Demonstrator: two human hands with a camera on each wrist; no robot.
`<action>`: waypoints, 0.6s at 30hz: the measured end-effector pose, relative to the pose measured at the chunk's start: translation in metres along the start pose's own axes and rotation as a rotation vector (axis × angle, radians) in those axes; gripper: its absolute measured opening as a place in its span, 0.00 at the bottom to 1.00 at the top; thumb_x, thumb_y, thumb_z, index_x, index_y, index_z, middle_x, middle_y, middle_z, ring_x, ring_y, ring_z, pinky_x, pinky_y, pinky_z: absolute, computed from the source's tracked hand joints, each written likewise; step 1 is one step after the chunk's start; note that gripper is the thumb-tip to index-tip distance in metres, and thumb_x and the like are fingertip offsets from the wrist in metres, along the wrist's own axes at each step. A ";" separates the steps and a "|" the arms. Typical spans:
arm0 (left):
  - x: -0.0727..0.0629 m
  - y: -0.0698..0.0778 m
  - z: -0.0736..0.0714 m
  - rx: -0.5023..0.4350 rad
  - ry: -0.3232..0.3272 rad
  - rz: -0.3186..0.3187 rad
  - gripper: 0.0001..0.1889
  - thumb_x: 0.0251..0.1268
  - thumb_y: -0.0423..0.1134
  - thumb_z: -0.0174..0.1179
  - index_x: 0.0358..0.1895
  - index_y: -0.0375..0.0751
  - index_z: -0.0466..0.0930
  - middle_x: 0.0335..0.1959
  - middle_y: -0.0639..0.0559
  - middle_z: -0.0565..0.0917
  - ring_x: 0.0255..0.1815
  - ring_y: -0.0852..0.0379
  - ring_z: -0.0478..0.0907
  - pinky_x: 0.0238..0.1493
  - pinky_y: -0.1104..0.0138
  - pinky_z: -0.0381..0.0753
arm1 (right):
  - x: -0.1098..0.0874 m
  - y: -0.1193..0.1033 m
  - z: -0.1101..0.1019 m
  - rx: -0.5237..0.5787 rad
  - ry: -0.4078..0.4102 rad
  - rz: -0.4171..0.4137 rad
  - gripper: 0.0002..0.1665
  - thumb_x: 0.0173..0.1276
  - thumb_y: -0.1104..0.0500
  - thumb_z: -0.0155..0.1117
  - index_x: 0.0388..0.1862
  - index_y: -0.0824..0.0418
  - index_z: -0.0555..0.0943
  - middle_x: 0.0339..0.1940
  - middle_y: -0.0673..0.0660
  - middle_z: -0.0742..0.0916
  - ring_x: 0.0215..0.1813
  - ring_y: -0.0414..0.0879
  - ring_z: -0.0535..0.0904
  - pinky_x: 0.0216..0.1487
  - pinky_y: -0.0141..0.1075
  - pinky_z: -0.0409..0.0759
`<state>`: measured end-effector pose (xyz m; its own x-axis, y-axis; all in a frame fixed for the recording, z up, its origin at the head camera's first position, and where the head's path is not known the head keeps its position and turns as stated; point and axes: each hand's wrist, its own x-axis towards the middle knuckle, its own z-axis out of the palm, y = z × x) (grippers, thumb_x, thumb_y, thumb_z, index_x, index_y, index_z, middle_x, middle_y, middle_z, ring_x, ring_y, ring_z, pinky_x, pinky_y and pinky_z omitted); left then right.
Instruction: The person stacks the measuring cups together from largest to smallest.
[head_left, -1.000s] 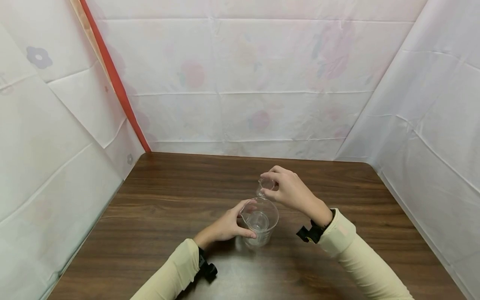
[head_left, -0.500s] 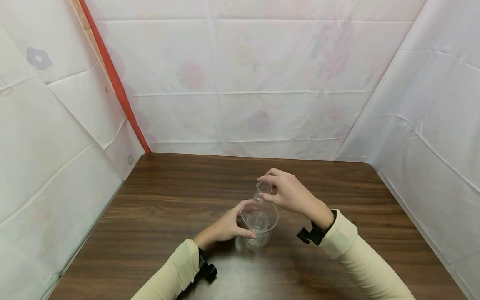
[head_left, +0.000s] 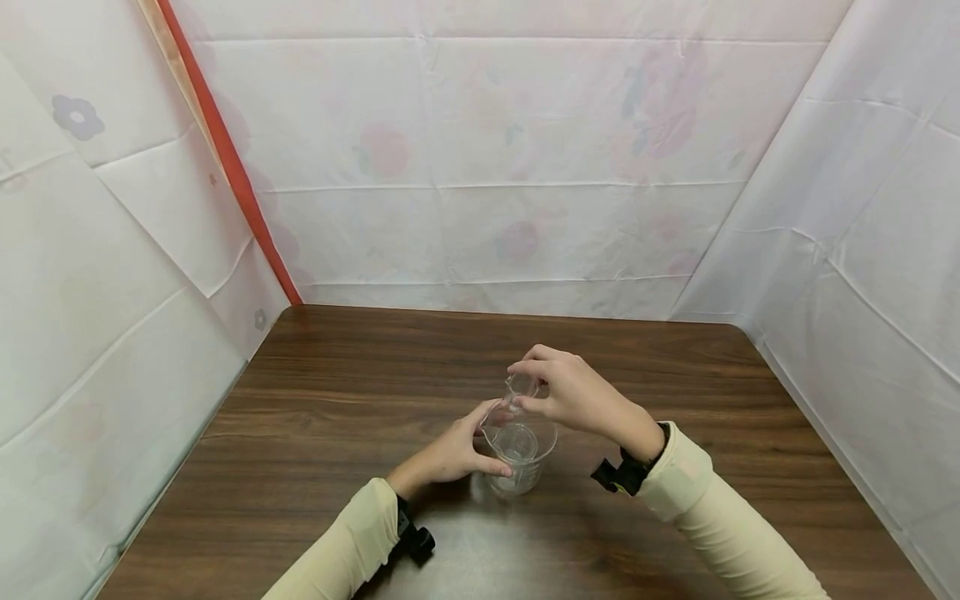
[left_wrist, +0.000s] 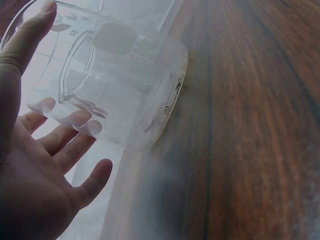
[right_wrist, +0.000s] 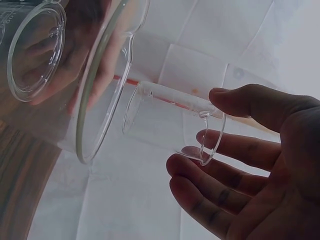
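Observation:
A large clear glass beaker (head_left: 527, 477) stands upright on the table, its spout toward the left. My left hand (head_left: 452, 450) holds it from the left, thumb on the near side and fingers behind. In the left wrist view the glass beaker (left_wrist: 150, 95) has a printed label patch and dark specks along its base. A smaller glass beaker (head_left: 516, 443) sits inside it. My right hand (head_left: 583, 393) pinches a tiny beaker (right_wrist: 162, 117) near its rim between thumb and fingers. The tiny one is just above the large beaker's far rim; in the right wrist view a gap separates them.
The brown wood-grain table (head_left: 322, 400) is enclosed by white patterned sheets (head_left: 480, 167) at the back and both sides. A red strip (head_left: 232, 158) runs down the back left corner. Black wrist cameras sit on both wrists.
My right hand has lowered the tiny beaker slightly and brought it left and nearer, toward the large beaker's mouth. My left hand and the large beaker have stayed in place.

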<state>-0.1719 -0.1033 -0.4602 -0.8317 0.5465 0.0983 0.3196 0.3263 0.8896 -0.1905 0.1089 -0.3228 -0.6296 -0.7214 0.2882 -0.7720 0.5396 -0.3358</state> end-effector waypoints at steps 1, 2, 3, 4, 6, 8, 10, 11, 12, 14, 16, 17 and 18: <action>0.000 0.000 0.000 -0.001 0.001 0.001 0.47 0.49 0.44 0.76 0.73 0.49 0.58 0.65 0.47 0.76 0.67 0.49 0.72 0.63 0.54 0.72 | 0.000 0.000 0.000 -0.002 -0.004 -0.002 0.18 0.61 0.59 0.71 0.50 0.62 0.84 0.40 0.55 0.84 0.31 0.38 0.78 0.30 0.25 0.75; 0.000 0.000 0.000 -0.001 0.002 0.001 0.47 0.49 0.44 0.76 0.73 0.49 0.58 0.65 0.47 0.76 0.66 0.49 0.73 0.63 0.54 0.72 | 0.000 -0.001 0.000 -0.005 -0.008 -0.002 0.18 0.61 0.59 0.72 0.50 0.62 0.84 0.40 0.54 0.84 0.31 0.38 0.78 0.30 0.25 0.75; 0.000 0.000 0.000 -0.001 0.003 -0.001 0.47 0.49 0.44 0.76 0.73 0.49 0.58 0.65 0.47 0.77 0.66 0.49 0.73 0.63 0.54 0.72 | 0.000 -0.001 0.000 -0.003 -0.013 -0.004 0.18 0.61 0.59 0.71 0.50 0.62 0.84 0.40 0.54 0.83 0.30 0.37 0.78 0.30 0.24 0.75; 0.000 0.000 0.000 0.000 0.004 -0.003 0.47 0.49 0.44 0.76 0.72 0.49 0.58 0.64 0.47 0.77 0.66 0.49 0.73 0.63 0.55 0.73 | 0.000 -0.001 0.001 -0.002 -0.017 -0.005 0.18 0.61 0.59 0.71 0.50 0.62 0.84 0.40 0.53 0.83 0.30 0.36 0.77 0.30 0.24 0.74; 0.000 0.000 0.000 0.006 0.005 -0.008 0.47 0.49 0.45 0.76 0.72 0.49 0.58 0.64 0.47 0.77 0.65 0.49 0.73 0.62 0.54 0.73 | 0.000 -0.001 0.001 0.000 -0.024 -0.012 0.18 0.61 0.58 0.71 0.50 0.61 0.84 0.40 0.53 0.83 0.30 0.36 0.76 0.31 0.24 0.74; 0.000 0.000 0.000 0.011 0.005 -0.018 0.48 0.49 0.45 0.76 0.73 0.49 0.58 0.65 0.48 0.76 0.65 0.48 0.73 0.62 0.53 0.73 | -0.001 0.000 0.003 0.001 -0.030 -0.020 0.17 0.62 0.58 0.71 0.50 0.61 0.84 0.40 0.53 0.84 0.30 0.35 0.75 0.30 0.25 0.74; 0.000 0.000 0.000 0.017 0.007 -0.031 0.48 0.49 0.45 0.76 0.73 0.49 0.57 0.66 0.47 0.75 0.65 0.48 0.72 0.62 0.51 0.73 | -0.001 -0.001 0.004 -0.001 -0.031 -0.027 0.17 0.62 0.58 0.71 0.49 0.61 0.84 0.40 0.53 0.84 0.30 0.36 0.75 0.30 0.25 0.74; 0.000 0.000 0.000 0.019 0.008 -0.038 0.48 0.49 0.46 0.76 0.73 0.48 0.57 0.66 0.47 0.74 0.65 0.47 0.72 0.61 0.50 0.73 | -0.001 0.000 0.004 -0.003 -0.032 -0.030 0.17 0.62 0.57 0.71 0.49 0.61 0.84 0.40 0.54 0.84 0.30 0.36 0.75 0.31 0.25 0.74; 0.000 0.001 0.000 0.020 0.008 -0.045 0.49 0.49 0.46 0.76 0.74 0.47 0.57 0.67 0.47 0.74 0.65 0.46 0.72 0.61 0.50 0.73 | -0.001 0.000 0.005 -0.004 -0.034 -0.030 0.17 0.62 0.57 0.71 0.49 0.61 0.84 0.41 0.54 0.84 0.30 0.37 0.75 0.31 0.25 0.73; 0.000 0.001 0.000 0.027 0.012 -0.057 0.49 0.48 0.47 0.76 0.74 0.46 0.57 0.68 0.46 0.72 0.64 0.44 0.73 0.61 0.49 0.74 | -0.001 0.000 0.006 -0.006 -0.038 -0.033 0.17 0.62 0.58 0.71 0.49 0.61 0.84 0.41 0.54 0.84 0.30 0.39 0.76 0.31 0.26 0.74; 0.000 0.001 0.000 0.033 0.016 -0.066 0.50 0.48 0.48 0.76 0.74 0.45 0.57 0.68 0.45 0.72 0.63 0.43 0.73 0.60 0.50 0.75 | -0.001 0.000 0.007 -0.001 -0.046 -0.029 0.17 0.62 0.59 0.70 0.49 0.61 0.84 0.41 0.53 0.84 0.31 0.40 0.77 0.31 0.26 0.74; 0.000 0.001 0.000 0.033 0.018 -0.069 0.49 0.48 0.47 0.76 0.73 0.45 0.57 0.68 0.45 0.72 0.62 0.43 0.74 0.59 0.51 0.75 | -0.001 0.000 0.007 0.001 -0.050 -0.029 0.17 0.62 0.59 0.70 0.50 0.61 0.84 0.41 0.54 0.84 0.31 0.41 0.78 0.31 0.26 0.74; 0.000 0.001 0.000 0.033 0.019 -0.070 0.49 0.48 0.47 0.76 0.73 0.45 0.57 0.67 0.46 0.73 0.62 0.43 0.75 0.59 0.51 0.75 | -0.001 0.000 0.008 0.002 -0.054 -0.029 0.17 0.62 0.59 0.70 0.50 0.62 0.84 0.42 0.54 0.84 0.32 0.41 0.78 0.32 0.26 0.74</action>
<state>-0.1714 -0.1028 -0.4596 -0.8608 0.5070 0.0451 0.2750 0.3885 0.8795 -0.1891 0.1061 -0.3299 -0.6011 -0.7593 0.2493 -0.7899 0.5170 -0.3298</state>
